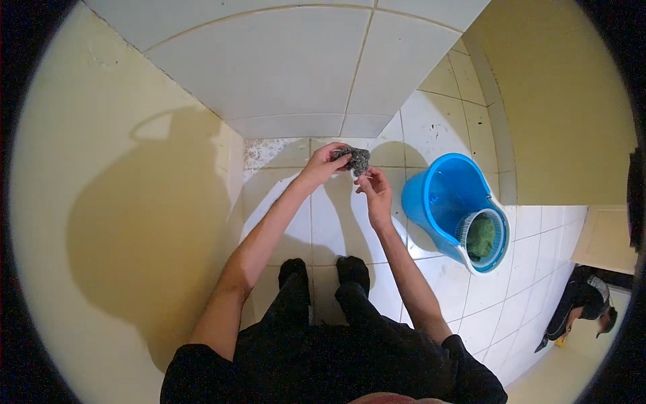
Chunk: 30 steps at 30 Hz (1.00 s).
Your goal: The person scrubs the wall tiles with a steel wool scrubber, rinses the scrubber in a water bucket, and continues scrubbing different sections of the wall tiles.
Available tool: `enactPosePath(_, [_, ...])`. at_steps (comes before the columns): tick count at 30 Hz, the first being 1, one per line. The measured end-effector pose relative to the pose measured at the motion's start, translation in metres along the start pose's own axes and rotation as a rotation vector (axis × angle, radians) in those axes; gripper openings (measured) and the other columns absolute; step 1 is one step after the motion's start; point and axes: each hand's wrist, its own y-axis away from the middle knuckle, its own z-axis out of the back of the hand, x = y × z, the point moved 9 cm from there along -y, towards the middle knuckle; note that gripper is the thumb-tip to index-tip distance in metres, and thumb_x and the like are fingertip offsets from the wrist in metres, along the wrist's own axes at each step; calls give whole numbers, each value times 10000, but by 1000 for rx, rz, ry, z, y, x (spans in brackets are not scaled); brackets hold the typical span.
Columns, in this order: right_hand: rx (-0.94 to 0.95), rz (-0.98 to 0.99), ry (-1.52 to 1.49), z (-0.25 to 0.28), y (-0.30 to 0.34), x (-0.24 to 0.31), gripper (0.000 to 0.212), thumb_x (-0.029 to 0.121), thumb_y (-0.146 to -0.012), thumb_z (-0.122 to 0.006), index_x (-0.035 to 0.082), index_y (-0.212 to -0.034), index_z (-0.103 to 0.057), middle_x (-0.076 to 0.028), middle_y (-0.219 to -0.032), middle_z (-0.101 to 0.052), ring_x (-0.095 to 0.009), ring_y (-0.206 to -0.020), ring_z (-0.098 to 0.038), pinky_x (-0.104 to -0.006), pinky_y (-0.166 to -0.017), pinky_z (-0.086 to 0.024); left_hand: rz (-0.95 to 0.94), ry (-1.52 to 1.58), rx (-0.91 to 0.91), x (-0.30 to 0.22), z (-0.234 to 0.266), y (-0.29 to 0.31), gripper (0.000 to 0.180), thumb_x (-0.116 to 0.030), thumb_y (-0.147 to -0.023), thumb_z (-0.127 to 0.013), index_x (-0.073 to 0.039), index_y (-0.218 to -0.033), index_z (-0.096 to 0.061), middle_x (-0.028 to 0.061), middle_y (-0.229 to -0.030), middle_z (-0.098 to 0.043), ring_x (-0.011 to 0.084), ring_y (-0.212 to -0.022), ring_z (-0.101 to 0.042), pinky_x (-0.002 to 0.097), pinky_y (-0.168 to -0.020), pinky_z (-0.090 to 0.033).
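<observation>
A dark grey, speckled scouring pad (359, 160) hangs in front of me above the floor tiles. My left hand (327, 163) is closed on its left side, thumb and fingers gripping it. From below right, my right hand (375, 188) comes up to the pad's lower edge with fingers bent in a pinch. A small pale bit shows at those fingertips, and they appear to touch or pull at the pad.
To my right stands a blue mop bucket (417, 192) with a white wringer basket (464, 229) holding a green cloth (480, 237). A tiled wall (269, 67) rises ahead and a cream wall (148, 222) at left. Dirt specks (262, 151) lie in the corner. Another person (585, 303) is at far right.
</observation>
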Motion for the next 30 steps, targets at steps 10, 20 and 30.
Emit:
enactPosePath(10, [-19, -42, 28, -4, -2, 8, 505, 42, -855, -764, -36, -1302, -543, -92, -1168, -615, -144, -971, -597, -277, -768, -539, 103, 131, 90, -12, -15, 9, 372, -177, -986, -624, -54, -1334, -577, 39, -1220, -651, 130, -1072, -620, 317, -947, -503])
enactPosePath(20, [-13, 18, 165, -4, 8, 14, 410, 77, -877, -742, 34, -1255, -591, -69, -1151, -632, -127, -962, -585, -268, -775, -514, -982, -835, -355, -201, -64, 65, 589, -40, -761, -777, -126, -1323, -624, 125, -1214, -609, 302, -1121, -596, 387, -953, -501])
enactPosePath(30, [45, 35, 210, -9, 26, 0, 371, 35, -899, -693, 57, -1255, -591, -60, -1193, -609, -135, -970, -595, -276, -771, -515, -1675, -1329, -681, -269, -99, 67, 452, -29, -748, -736, -163, -1181, -738, -9, -1149, -669, 164, -1040, -612, 302, -884, -510])
